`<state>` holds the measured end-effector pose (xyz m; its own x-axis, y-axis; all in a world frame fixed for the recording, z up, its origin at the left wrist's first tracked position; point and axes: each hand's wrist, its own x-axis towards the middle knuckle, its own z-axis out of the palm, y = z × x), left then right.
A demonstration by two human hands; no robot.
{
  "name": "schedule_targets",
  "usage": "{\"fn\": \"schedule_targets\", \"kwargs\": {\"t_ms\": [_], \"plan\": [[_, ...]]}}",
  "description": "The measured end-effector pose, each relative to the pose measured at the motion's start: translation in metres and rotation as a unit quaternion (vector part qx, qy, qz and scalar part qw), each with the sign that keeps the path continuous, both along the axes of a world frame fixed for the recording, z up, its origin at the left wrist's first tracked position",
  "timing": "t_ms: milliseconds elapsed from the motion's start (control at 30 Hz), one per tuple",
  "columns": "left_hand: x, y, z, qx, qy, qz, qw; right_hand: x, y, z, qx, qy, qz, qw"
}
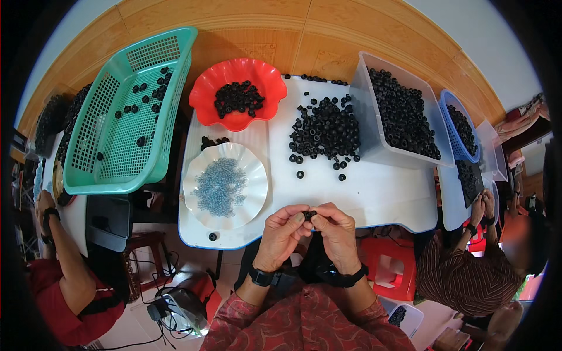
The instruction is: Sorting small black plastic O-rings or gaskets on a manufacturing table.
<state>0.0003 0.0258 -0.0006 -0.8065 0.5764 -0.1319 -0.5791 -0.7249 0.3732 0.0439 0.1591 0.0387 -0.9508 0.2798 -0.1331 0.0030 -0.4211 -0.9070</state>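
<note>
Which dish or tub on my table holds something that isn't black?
The white wavy-edged plate, nearest your left hand: it holds pale blue bits, while the red bowl and the clear tub hold black rings.

a head-worn fisheye looks down on the white table [351, 196].

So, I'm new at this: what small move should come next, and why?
Probably shift the small black piece slightly forward over the white table: the left hand and right hand pinch it near the table's front edge, where a slip might drop it.
</note>
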Motion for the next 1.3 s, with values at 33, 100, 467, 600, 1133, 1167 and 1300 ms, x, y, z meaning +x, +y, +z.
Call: {"fn": "schedule_targets", "kwargs": {"t_ms": [33, 100, 467, 600, 1133, 1167, 1300], "plan": [[0.0, 0.0002, 0.0002, 0.0, 0.0, 0.0, 1.0, 0.0001, -0.0002, -0.0002, 0.011, 0.004, -0.003, 1.0], [0.0, 0.0008, 0.001, 0.005, -0.002, 0.004, 1.0, -0.0002, -0.0006, 0.0003, 0.022, 0.008, -0.007, 1.0], [0.0015, 0.0032, 0.0001, -0.017, 0.016, 0.013, 1.0, -0.0006, 0.0003, 0.0008, 0.137, 0.026, -0.025, 0.99], [0.0016, 0.0034, 0.0006, -0.016, 0.022, 0.012, 1.0, -0.0003, 0.0004, 0.0013, 0.143, 0.025, -0.026, 0.989], [0.0025, 0.0057, 0.001, -0.033, 0.016, 0.026, 0.999, 0.0002, -0.0003, -0.0018, 0.101, 0.04, -0.024, 0.994], [0.0022, 0.0061, 0.0002, -0.027, 0.019, 0.025, 0.999, 0.0002, 0.0003, -0.0017, 0.105, 0.043, -0.024, 0.993], [0.0014, 0.006, 0.002, -0.029, 0.019, 0.019, 0.999, 0.0002, 0.0021, 0.0016, 0.131, 0.038, -0.022, 0.99]]}}
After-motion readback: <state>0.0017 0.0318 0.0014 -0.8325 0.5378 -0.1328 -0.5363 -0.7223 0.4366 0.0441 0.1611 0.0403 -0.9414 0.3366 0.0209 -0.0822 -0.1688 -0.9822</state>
